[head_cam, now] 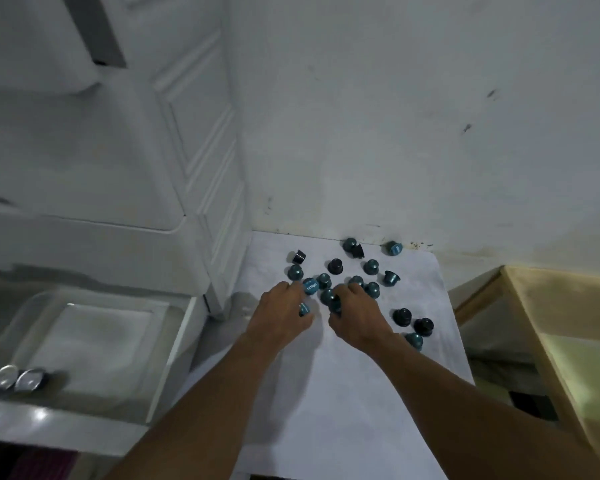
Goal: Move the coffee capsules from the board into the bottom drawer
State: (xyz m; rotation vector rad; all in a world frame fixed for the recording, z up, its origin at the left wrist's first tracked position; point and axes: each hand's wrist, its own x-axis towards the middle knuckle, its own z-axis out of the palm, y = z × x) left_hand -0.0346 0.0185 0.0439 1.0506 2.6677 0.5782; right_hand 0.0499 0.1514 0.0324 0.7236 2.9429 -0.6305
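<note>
Several teal and black coffee capsules (371, 267) lie scattered over the far half of a white board (343, 393). My left hand (278, 317) rests on the board with its fingers curled around a teal capsule (304, 309). My right hand (357, 320) is beside it, fingers closed on a dark teal capsule (335, 304). At the lower left the bottom drawer (84, 341) of a white drawer unit stands pulled out; two capsules (18, 377) with silver foil lids lie in its near left corner.
The white drawer unit (201, 161) rises at the left of the board, with its upper drawers closed. A white wall (413, 116) stands behind the board. A light wooden piece of furniture (561, 341) sits to the right.
</note>
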